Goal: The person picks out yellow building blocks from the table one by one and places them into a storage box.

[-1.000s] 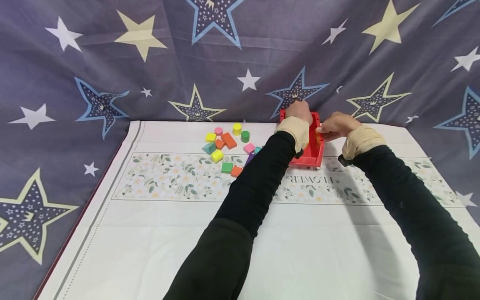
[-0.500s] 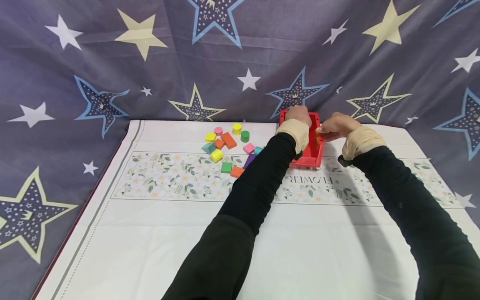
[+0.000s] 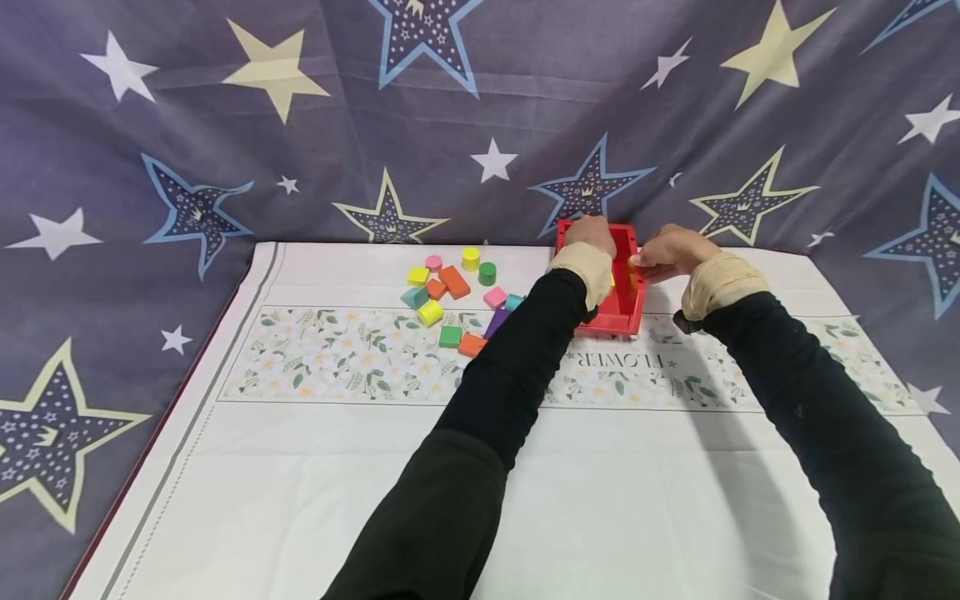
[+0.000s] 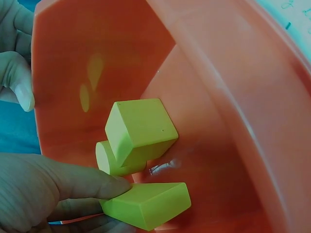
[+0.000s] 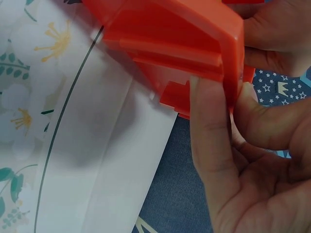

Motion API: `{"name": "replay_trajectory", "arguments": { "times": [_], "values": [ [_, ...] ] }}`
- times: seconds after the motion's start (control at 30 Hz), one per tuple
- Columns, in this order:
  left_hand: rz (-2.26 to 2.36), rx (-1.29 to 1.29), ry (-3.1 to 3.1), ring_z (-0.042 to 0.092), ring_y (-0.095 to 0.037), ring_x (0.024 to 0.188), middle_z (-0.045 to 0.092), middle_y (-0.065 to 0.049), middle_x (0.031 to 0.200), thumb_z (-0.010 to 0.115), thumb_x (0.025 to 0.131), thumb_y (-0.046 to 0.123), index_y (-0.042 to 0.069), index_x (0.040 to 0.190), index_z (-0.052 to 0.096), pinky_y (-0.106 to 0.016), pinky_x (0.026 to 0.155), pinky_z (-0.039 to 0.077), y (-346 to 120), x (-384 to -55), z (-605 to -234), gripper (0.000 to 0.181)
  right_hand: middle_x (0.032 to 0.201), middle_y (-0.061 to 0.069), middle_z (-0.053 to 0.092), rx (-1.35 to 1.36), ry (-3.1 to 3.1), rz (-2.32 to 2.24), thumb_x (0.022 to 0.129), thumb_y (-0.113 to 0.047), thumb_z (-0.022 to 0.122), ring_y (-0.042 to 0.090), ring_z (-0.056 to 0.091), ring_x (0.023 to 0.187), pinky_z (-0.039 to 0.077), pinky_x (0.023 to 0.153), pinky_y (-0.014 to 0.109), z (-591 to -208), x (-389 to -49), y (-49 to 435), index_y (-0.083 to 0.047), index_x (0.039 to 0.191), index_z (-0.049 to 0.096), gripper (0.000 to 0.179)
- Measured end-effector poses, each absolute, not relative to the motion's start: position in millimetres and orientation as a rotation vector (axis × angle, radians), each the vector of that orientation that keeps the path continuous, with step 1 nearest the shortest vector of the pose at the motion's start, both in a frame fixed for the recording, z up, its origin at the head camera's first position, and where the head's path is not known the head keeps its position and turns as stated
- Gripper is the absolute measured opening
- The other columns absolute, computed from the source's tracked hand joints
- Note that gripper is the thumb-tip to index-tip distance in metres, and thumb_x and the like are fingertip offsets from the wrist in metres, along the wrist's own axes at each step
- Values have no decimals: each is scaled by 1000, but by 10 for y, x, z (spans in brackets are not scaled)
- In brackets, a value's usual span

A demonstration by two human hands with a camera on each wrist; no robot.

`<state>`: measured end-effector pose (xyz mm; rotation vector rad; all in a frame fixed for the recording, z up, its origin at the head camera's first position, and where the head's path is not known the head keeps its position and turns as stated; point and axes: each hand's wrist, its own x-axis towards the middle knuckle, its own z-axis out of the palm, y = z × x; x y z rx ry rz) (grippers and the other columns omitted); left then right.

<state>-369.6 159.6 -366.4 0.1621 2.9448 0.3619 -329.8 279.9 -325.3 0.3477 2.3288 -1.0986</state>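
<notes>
At the table's far side, my left hand (image 3: 592, 234) reaches into a red plastic bin (image 3: 613, 323). In the left wrist view its thumb and fingers pinch a yellow wedge-shaped block (image 4: 155, 204) inside the bin. Right beside that block are a yellow cube (image 4: 142, 127) and a yellow cylinder (image 4: 108, 162), which the cube partly covers. My right hand (image 3: 672, 252) grips the bin's right side wall, thumb on one face and fingers on the other, as the right wrist view (image 5: 252, 160) shows.
Left of the bin lie several loose coloured blocks, among them an orange block (image 3: 454, 282), a green cylinder (image 3: 487, 273) and a purple block (image 3: 497, 322), partly behind the left sleeve. A star-patterned cloth (image 3: 315, 150) rises behind the table's back edge.
My left hand has moved slightly down and toward me within the bin, and yellow now shows beside it. The right hand keeps its hold on the bin wall.
</notes>
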Motion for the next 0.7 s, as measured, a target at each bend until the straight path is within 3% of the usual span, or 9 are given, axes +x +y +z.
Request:
{"name": "replay_trajectory", "arguments": {
  "times": [0.7],
  "values": [
    [334,110,2942,71,-9,103,74,7,121,54,103,23,22,120,75,-26,85,59,1644,-3646,-3714,26,72,1,58,349,2302,-1113,100,-6,60,10,63,64,61,70,27,-3258,-3317,2816,1,89,58,13]
  ]
}}
